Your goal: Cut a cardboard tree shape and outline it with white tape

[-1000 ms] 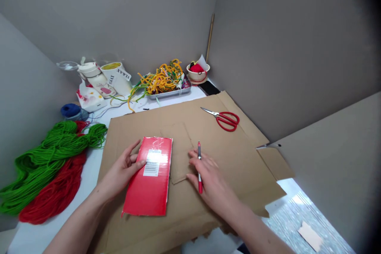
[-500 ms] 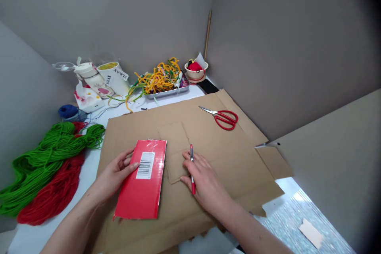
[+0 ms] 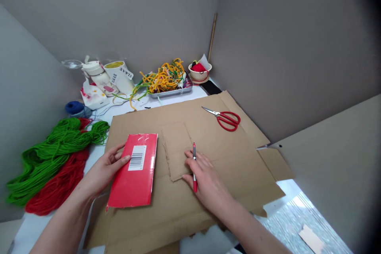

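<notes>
My left hand grips the left edge of a red cardboard piece with a white barcode label, thumb on top. The red piece is tilted to the left of a small brown cardboard rectangle, which lies on a large cardboard sheet. A red-and-white pen with a dark upper part is tucked between the thumb and fingers of my right hand. That hand also rests on the small rectangle's right edge, with some fingertips hidden behind the pen.
Red-handled scissors lie on the sheet's far right. Green yarn and red yarn are heaped at left. Along the back stand a bottle, a paper cup, a tray of yarn scraps and a bowl.
My left hand has shifted the red piece leftward, uncovering more of the small rectangle's left edge. The right hand stays in place with the pen. The view has shifted slightly.
</notes>
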`<state>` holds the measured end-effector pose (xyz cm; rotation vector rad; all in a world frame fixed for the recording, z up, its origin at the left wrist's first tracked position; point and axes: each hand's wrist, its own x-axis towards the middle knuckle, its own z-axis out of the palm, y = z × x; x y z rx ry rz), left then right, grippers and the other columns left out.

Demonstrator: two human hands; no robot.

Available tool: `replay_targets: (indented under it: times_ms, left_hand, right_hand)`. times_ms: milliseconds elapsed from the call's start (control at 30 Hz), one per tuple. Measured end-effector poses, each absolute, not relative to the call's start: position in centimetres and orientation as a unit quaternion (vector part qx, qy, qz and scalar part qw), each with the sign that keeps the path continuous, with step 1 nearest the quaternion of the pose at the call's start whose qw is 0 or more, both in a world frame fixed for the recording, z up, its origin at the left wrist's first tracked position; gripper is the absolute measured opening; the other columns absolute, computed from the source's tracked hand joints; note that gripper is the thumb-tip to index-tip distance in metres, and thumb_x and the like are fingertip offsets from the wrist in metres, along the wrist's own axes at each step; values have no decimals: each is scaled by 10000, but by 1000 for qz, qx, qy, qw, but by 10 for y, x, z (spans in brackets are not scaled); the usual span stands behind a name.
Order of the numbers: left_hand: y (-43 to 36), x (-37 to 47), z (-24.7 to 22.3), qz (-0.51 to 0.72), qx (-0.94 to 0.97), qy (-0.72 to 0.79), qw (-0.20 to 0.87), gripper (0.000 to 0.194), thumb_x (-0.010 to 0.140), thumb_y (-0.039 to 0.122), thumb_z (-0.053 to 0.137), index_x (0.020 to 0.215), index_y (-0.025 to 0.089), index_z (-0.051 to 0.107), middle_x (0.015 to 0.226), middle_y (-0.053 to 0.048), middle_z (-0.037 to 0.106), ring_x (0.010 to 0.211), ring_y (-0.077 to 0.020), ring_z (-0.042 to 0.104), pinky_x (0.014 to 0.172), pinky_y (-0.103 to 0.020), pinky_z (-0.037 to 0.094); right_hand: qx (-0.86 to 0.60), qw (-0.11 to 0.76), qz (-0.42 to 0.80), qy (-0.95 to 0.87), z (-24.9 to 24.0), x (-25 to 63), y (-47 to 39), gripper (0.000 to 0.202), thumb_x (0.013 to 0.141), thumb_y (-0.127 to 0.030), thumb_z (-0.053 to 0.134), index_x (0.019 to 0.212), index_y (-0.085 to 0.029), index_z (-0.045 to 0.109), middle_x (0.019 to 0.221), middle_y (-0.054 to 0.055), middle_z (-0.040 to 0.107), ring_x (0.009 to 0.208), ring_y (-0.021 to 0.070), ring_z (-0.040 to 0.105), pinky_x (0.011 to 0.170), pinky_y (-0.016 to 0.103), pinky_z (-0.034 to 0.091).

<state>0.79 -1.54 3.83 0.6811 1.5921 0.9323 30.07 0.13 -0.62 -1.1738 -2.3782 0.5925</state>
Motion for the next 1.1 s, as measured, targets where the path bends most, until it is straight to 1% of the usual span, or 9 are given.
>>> replay_targets:
  times_ms: [300,467,600,833,1000,1100]
  left_hand:
    - [-15,11,43,397,292,673,551,671,712,311,728,1305,267,418,1158,-106,663,868,-267,694,695,-377,593]
    - [-11,13,47,395,316,667,547,638,735,334,705,1303,257,424,1159,-106,662,874,-250,693,703,-353,592]
    - [3,13,49,397,333,677,523,624,733,310,708,1292,223,443,1108,-117,685,858,-241,697,687,-329,592]
    - [29,11,41,412,359,671,501,624,728,307,717,1291,207,468,1114,-117,681,918,-238,681,740,-322,583]
    - [37,13,35,416,354,659,517,634,743,257,706,1319,194,447,1124,-119,677,879,-217,690,740,-308,581]
    - [38,14,34,410,353,659,522,627,758,238,693,1330,204,440,1108,-112,685,864,-212,694,721,-300,584]
  right_hand:
    - [-424,218,208,-854,-1,307,2,206,856,-213,578,1051,-185,518,1331,138,510,1281,261,410,1066,505,341]
    - [-423,215,208,-855,0,306,1,203,852,-199,576,1046,-185,517,1307,153,529,1262,259,437,1061,512,344]
    - [-419,221,210,-856,1,306,0,208,849,-190,575,1049,-195,517,1319,150,519,1263,263,436,1051,524,351]
    - [-424,213,205,-856,2,308,0,217,852,-198,580,1058,-185,515,1320,141,519,1269,266,424,1058,505,345]
    - [-424,207,203,-858,0,311,2,221,852,-205,584,1062,-180,517,1333,142,508,1274,272,417,1048,510,356]
    - [-420,218,203,-857,-1,311,3,230,849,-208,589,1068,-181,521,1338,150,503,1266,275,428,1043,524,357]
